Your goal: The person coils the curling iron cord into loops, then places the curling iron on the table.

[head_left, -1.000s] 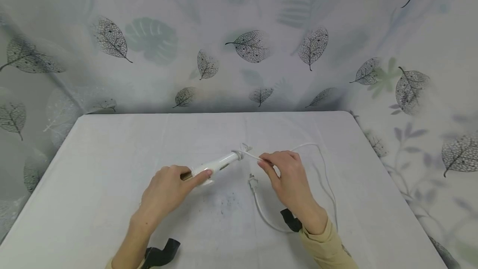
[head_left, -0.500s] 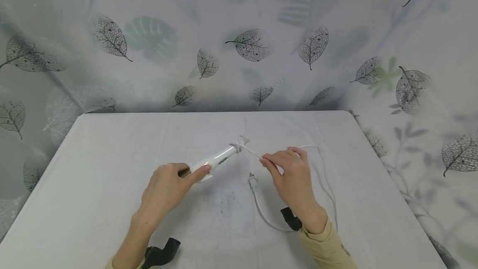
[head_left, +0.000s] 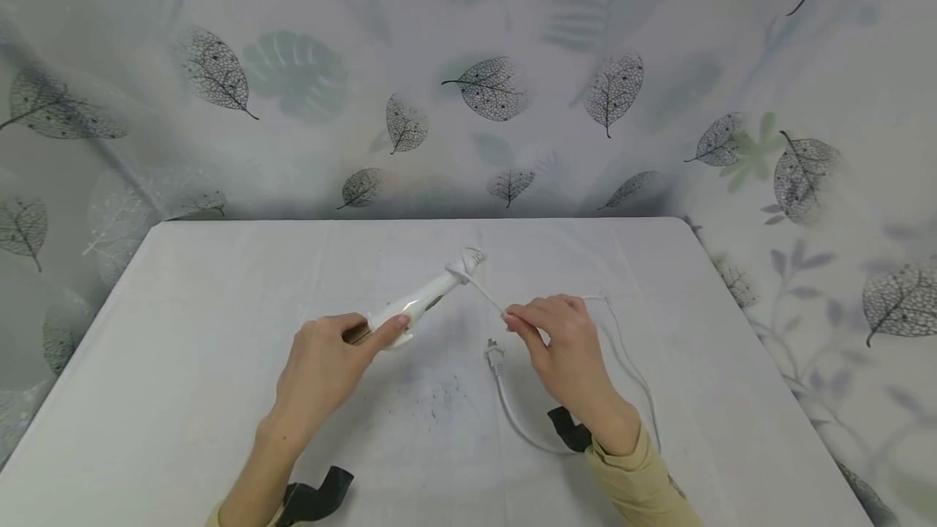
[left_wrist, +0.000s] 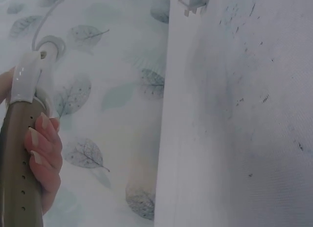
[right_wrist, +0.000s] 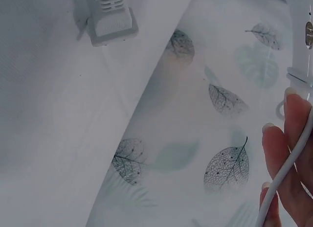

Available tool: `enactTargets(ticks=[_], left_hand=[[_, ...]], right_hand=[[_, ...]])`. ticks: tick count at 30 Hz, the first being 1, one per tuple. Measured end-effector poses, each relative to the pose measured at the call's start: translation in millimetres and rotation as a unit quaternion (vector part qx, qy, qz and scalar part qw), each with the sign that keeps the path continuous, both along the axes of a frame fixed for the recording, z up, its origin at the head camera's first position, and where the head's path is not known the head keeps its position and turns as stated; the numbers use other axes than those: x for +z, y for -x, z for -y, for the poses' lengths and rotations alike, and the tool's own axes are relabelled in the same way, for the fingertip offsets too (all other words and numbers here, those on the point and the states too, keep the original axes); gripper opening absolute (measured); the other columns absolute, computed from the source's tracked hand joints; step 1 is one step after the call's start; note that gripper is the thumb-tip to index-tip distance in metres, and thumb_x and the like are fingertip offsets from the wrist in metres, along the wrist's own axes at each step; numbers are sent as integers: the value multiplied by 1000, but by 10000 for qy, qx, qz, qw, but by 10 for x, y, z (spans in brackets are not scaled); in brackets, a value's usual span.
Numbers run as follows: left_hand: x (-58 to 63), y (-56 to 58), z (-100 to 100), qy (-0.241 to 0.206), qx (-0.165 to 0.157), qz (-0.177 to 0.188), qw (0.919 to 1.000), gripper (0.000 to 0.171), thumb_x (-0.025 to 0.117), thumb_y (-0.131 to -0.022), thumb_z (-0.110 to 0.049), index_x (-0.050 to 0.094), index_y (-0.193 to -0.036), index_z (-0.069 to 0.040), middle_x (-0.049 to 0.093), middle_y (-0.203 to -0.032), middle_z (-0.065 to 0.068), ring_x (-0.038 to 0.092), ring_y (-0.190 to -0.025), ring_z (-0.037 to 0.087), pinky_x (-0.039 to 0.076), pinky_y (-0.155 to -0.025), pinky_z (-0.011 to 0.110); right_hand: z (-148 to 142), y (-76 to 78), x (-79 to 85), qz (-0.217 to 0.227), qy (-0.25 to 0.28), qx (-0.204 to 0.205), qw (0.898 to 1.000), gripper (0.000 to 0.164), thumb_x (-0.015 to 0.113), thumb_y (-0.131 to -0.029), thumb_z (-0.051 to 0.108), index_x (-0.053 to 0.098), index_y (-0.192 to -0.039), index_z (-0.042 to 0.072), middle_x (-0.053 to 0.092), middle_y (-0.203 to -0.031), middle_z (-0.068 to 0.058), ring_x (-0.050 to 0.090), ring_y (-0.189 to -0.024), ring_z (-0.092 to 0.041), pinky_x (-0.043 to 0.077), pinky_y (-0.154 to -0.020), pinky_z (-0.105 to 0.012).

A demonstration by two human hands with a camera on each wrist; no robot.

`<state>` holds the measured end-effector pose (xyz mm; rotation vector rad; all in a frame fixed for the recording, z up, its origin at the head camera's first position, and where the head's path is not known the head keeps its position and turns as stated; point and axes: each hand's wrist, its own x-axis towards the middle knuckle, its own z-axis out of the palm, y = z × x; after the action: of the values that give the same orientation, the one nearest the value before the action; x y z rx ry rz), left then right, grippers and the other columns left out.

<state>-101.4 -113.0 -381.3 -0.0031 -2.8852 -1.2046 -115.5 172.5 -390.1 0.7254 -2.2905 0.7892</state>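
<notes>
We see the left hand [head_left: 318, 364] curled round a white tool [head_left: 413, 306], its fingers gripping the brown part [left_wrist: 22, 163] with the row of small holes, its thumb laid along the white casing. The tool is up off the table [head_left: 220, 291], slanting from the left palm towards the middle, its far end pointing away from us and to the right. A white cord [right_wrist: 285, 170] is wrapped round the tool near that far end (we cannot count the turns from here). From the wrap the cord runs straight to the right hand [head_left: 574, 356], where thumb and forefinger come together and pinch it; in the right wrist view we see it cross in front of the fingers.

Beyond the right hand the cord bends and comes back down along the table's right part to the sleeve [head_left: 644, 474]. Between our two hands the plug [head_left: 495, 358] lies on the table, prongs facing away from us, its lead curving round to the right wrist. Near it are some dark marks [head_left: 446, 397] on the white surface. Each wrist has a black piece [head_left: 318, 497] beside it, and behind the table we have a leaf-print backdrop [head_left: 307, 161].
</notes>
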Motion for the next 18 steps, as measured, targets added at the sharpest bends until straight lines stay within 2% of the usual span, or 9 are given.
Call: enactTargets(ticks=[3,6,9,11,18], left_hand=[[10,-3,-3,-192,109,28,9998,62,60,-83,-74,65,-73,-14,50,-62,0,42,-56,14,31,-46,26],[20,-9,-3,-311,230,-100,9992,59,63,-84,-71,68,-78,-13,55,-64,1,46,-58,15,34,-46,26],[29,-13,-4,-344,279,-276,9986,57,65,-85,-68,70,-81,-11,58,-65,2,49,-60,16,36,-47,27],[38,-14,-9,-340,270,-337,9985,55,66,-86,-66,71,-82,-11,58,-65,2,49,-61,16,35,-47,27],[45,-30,-15,-463,99,-443,9979,50,68,-87,-61,69,-77,-12,56,-62,-1,47,-57,12,33,-47,25]], right_hand=[[4,5,7,-80,283,-33,9996,17,82,-77,1,77,-93,6,73,-79,-1,65,-73,-17,47,-86,-41],[10,19,19,-315,721,79,9969,12,78,-85,11,78,-95,6,74,-83,-3,67,-76,-19,47,-86,-37],[14,29,27,-513,1058,209,9928,19,71,-92,24,78,-95,7,75,-83,-3,66,-74,-19,45,-86,-35],[15,30,28,-577,1046,268,9925,23,69,-93,28,78,-93,7,75,-81,-3,65,-73,-18,45,-86,-35],[12,31,0,-530,570,585,9952,8,77,-84,10,77,-89,3,73,-79,-3,65,-70,-20,45,-77,-37]])
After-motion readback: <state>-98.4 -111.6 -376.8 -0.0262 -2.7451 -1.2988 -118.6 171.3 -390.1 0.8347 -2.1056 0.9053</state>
